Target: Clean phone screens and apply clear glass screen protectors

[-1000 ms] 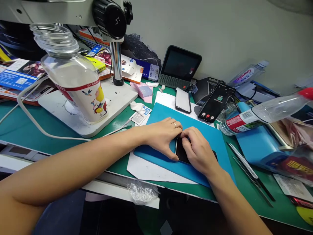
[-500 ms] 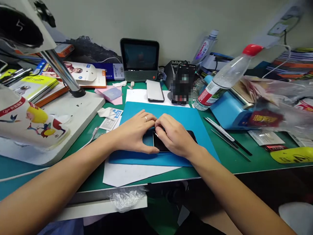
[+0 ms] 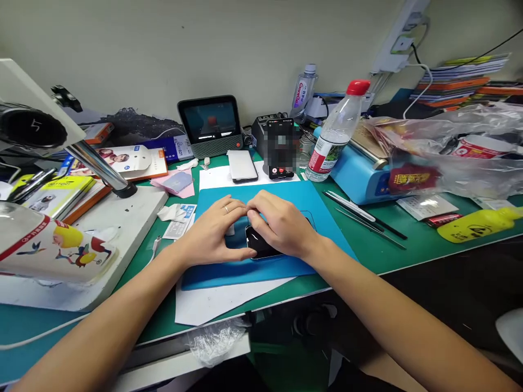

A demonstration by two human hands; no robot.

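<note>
A smartphone (image 3: 263, 246) with a black glass face lies flat on the blue mat (image 3: 204, 275), partly covered by my hands. My left hand (image 3: 216, 231) is at its left end, with the thumb stretched along the near left corner and the fingers reaching forward, apart from the thumb. Over the phone, my right hand (image 3: 281, 223) has its fingers curled in a pinch, the tips meeting my left fingertips. What the pinch holds is hidden. A thin clear outlined sheet (image 3: 309, 216) shows behind my right hand.
Tweezers (image 3: 370, 227) and a pen-like tool (image 3: 351, 207) lie right of the mat. Behind stand an upright phone (image 3: 281, 166), a flat pale phone (image 3: 242, 165), a smart display (image 3: 212, 122) and a red-capped bottle (image 3: 333, 136). A white stand (image 3: 102, 261) is on the left.
The camera view has tilted and turned slightly right, so the bench items appear shifted left. Both hands keep nearly the same pose over the phone; more of its lower left part shows.
</note>
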